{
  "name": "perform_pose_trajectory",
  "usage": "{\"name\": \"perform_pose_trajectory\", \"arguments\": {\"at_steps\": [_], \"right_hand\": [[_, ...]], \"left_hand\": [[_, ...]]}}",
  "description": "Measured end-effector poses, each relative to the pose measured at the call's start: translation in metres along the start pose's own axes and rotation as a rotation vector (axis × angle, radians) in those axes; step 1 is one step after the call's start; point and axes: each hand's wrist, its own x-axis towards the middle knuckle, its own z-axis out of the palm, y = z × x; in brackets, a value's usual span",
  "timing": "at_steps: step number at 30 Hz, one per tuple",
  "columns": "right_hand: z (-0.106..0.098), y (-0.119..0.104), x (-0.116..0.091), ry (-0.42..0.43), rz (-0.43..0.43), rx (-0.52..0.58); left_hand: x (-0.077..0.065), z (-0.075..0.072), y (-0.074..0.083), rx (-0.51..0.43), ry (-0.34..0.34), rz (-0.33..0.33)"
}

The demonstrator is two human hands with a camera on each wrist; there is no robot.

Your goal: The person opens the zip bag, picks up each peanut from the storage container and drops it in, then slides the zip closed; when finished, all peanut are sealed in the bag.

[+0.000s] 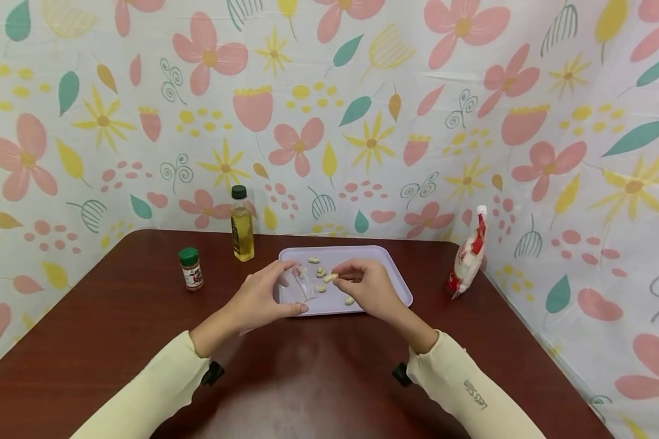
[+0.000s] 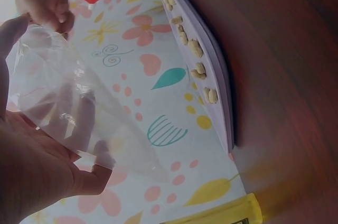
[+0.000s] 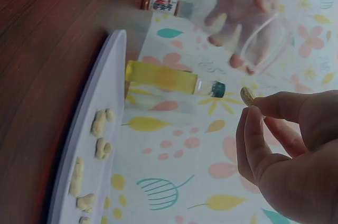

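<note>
Holding, left hand (image 1: 262, 299): clear plastic bag (image 1: 302, 285), gripped between thumb and fingers; fingers seen through the film.
Pinched, right hand (image 1: 370, 288): one peanut (image 1: 331, 278), clamped between thumb and fingertips, just beside the bag.
Hand spacing: apart from each other; bag and peanut held between them.
Tray (image 1: 362, 252): pale lilac, set on the bench (image 1: 318, 378) beneath and just beyond both hands.
Loose peanuts (image 1: 322, 288): several, scattered on the tray, mostly between the hands; one close by the right hand.
Oil bottle (image 1: 243, 231): yellow contents, dark green cap, stood upright beyond the left hand.
Spice jar (image 1: 192, 272): green lid, stood upright left of the left hand.
Pouch (image 1: 467, 259): red and white, white cap, tilted, placed right of the right hand.
Backdrop (image 1: 362, 140): floral, hung beyond the hands.
</note>
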Motion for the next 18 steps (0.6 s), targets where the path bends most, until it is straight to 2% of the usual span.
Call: {"name": "perform_pose_trajectory", "arguments": {"at_steps": [1,10,18], "right_hand": [[0.0,0.004,0.001,0.004,-0.016,0.011],[0.003,-0.008,0.002,0.018,-0.039,0.071],[0.009,-0.011,0.006,-0.002,-0.053,0.067]], "left_hand": [[0.0,0.001,0.0,-0.001,0.002,0.0],[0.002,0.007,-0.003,0.016,0.008,0.008],[0.005,0.009,-0.006,0.02,0.01,0.023]]}}
